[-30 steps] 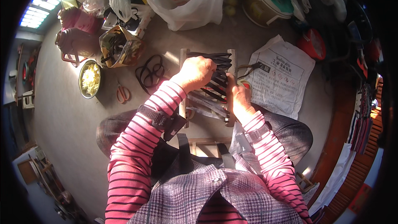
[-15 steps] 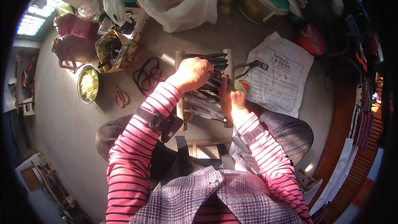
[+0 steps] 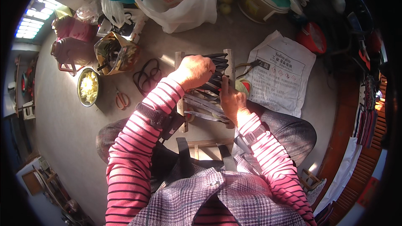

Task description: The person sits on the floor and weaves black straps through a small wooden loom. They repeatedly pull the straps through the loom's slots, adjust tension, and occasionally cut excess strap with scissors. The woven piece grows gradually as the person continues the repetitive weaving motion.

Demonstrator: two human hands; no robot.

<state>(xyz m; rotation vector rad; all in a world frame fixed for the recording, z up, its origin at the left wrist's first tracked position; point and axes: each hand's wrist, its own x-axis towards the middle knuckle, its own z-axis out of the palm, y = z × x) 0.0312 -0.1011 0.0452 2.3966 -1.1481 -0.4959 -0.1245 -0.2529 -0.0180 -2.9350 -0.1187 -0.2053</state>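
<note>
Head view: hands point(image 3: 213, 86) on strips point(image 3: 209, 96) (frame-wound)

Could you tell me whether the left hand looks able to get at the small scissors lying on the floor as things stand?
Probably yes: the scissors lie on bare floor with nothing over them, but the left hand is gripping the dark strips on the wooden frame.

White sack point(image 3: 281, 77) with black print and small red diamond marks, lying flat just right of the right hand point(image 3: 231, 102). White plastic bag point(image 3: 178, 3) with red print, slumped open well above the left hand point(image 3: 195, 71). Shiny foil bag point(image 3: 115, 53), gold and brown, gaping open, to the left of that hand.
</note>
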